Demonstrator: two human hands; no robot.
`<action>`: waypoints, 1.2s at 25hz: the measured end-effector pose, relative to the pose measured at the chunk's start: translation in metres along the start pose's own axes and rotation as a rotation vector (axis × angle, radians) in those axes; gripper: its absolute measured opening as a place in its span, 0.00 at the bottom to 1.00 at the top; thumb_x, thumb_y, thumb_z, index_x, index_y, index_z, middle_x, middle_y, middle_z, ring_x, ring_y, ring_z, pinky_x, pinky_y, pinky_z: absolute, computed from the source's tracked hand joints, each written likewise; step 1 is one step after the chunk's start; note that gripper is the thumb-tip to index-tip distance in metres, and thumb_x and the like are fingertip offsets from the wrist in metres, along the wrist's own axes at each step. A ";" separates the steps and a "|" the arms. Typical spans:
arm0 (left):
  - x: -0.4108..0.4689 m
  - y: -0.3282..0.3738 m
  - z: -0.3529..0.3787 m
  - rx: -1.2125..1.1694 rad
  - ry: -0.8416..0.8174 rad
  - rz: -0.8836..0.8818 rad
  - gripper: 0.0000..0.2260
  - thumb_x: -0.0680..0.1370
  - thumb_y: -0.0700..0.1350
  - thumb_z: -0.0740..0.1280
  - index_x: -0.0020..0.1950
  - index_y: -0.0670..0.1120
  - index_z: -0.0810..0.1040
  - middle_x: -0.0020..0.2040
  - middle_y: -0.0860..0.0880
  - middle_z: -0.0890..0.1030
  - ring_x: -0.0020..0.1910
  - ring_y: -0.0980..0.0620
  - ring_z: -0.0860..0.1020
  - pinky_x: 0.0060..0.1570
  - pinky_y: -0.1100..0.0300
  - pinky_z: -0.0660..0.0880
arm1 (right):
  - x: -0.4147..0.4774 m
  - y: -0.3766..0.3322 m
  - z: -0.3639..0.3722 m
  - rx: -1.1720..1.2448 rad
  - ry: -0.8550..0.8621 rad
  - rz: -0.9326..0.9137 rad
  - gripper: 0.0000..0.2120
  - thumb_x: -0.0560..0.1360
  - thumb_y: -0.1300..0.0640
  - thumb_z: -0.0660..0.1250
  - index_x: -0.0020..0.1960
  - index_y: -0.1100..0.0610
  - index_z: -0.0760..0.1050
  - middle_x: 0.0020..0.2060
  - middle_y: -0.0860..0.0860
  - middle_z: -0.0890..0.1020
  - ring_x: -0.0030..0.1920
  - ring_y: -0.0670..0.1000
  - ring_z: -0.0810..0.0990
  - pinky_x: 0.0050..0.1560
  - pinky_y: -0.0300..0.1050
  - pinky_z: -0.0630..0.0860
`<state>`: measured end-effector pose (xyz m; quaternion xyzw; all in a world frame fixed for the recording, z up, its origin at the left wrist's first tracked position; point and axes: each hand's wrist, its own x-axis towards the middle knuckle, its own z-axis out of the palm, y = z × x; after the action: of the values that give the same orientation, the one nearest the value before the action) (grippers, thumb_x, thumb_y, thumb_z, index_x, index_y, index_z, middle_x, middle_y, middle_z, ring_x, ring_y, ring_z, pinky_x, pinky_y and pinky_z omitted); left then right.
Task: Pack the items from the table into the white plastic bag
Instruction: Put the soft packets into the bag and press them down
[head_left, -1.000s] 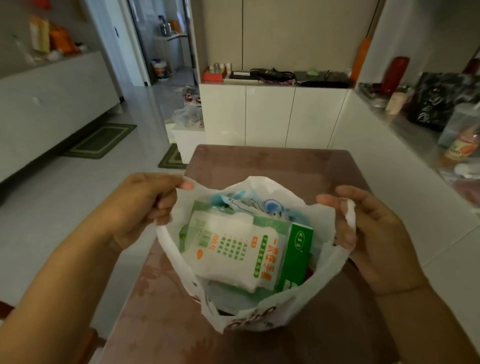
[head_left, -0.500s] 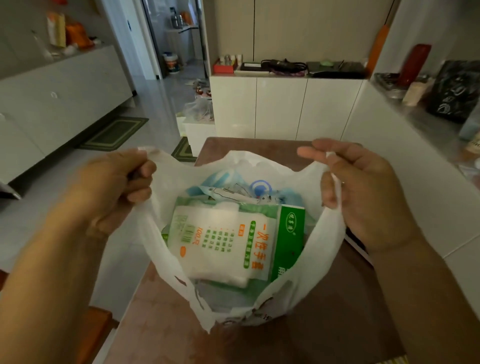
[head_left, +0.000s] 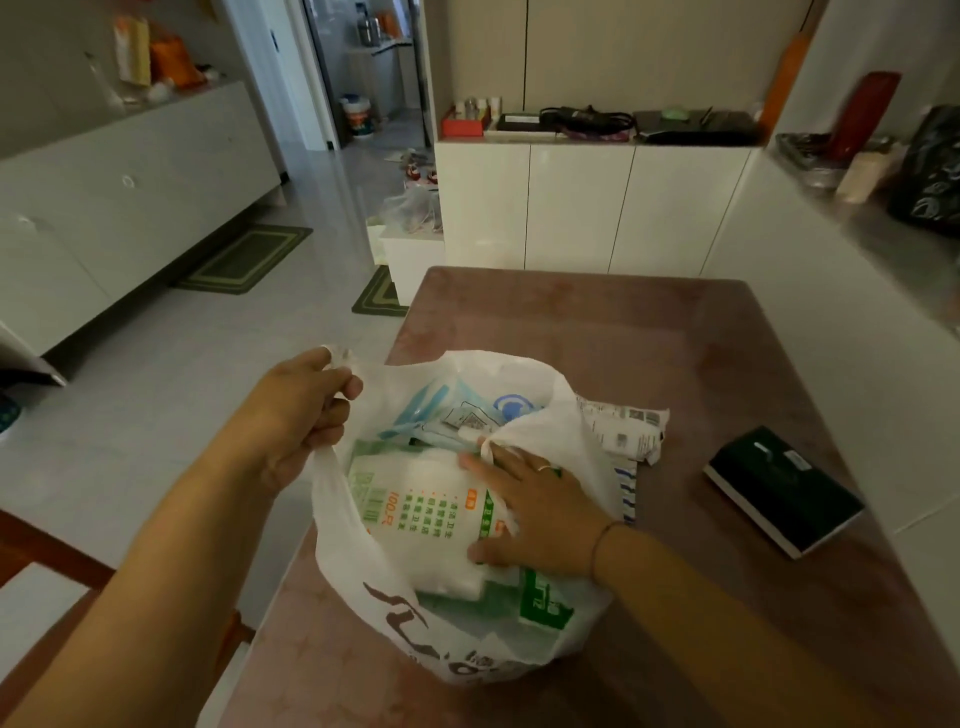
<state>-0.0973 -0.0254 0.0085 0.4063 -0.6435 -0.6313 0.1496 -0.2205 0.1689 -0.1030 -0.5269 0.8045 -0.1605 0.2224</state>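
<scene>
The white plastic bag (head_left: 363, 561) stands open on the reddish-brown table (head_left: 571, 322). My left hand (head_left: 296, 415) is shut on the bag's left handle and holds it up. My right hand (head_left: 540, 509) lies flat inside the bag, fingers spread on a green-and-white packet (head_left: 415, 514). The right handle lies loose across its fingers. Blue-and-white packets (head_left: 441, 410) sit deeper in the bag. On the table just right of the bag lie a white printed packet (head_left: 623, 431), a blue-striped item (head_left: 626, 488) partly hidden behind the bag, and a dark flat box (head_left: 779, 488).
White cabinets (head_left: 571, 208) stand beyond the table's far edge, and a counter (head_left: 883, 249) with bottles and a black bag runs along the right. The table's left edge drops to a pale tiled floor (head_left: 208, 364) with green mats.
The bag, held up by both handles, has come down onto the table. My right hand has let go of its handle and moved in onto the green-and-white packet. The view has tilted right, showing items on the table.
</scene>
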 end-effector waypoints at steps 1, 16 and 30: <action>0.000 -0.001 0.000 -0.019 -0.011 -0.001 0.09 0.80 0.36 0.55 0.43 0.47 0.69 0.35 0.47 0.72 0.24 0.56 0.61 0.20 0.67 0.59 | 0.003 0.003 0.011 -0.069 -0.022 0.008 0.43 0.67 0.32 0.64 0.73 0.37 0.43 0.76 0.43 0.48 0.75 0.52 0.51 0.73 0.57 0.54; -0.011 -0.005 -0.017 -0.136 -0.132 0.054 0.10 0.80 0.37 0.54 0.42 0.48 0.65 0.30 0.49 0.73 0.23 0.57 0.59 0.22 0.66 0.56 | -0.038 0.035 -0.067 0.907 0.082 -0.148 0.21 0.71 0.51 0.69 0.63 0.52 0.75 0.63 0.48 0.78 0.64 0.46 0.75 0.63 0.40 0.73; 0.005 -0.016 0.012 -0.037 -0.053 0.049 0.26 0.78 0.40 0.60 0.75 0.42 0.57 0.33 0.49 0.77 0.25 0.57 0.69 0.23 0.66 0.71 | -0.082 0.277 -0.013 -0.161 0.122 0.917 0.60 0.60 0.34 0.73 0.74 0.44 0.33 0.76 0.55 0.36 0.75 0.62 0.38 0.71 0.68 0.43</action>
<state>-0.1032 -0.0183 -0.0101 0.3708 -0.6452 -0.6497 0.1556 -0.4140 0.3532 -0.2133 -0.1224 0.9757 -0.0137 0.1811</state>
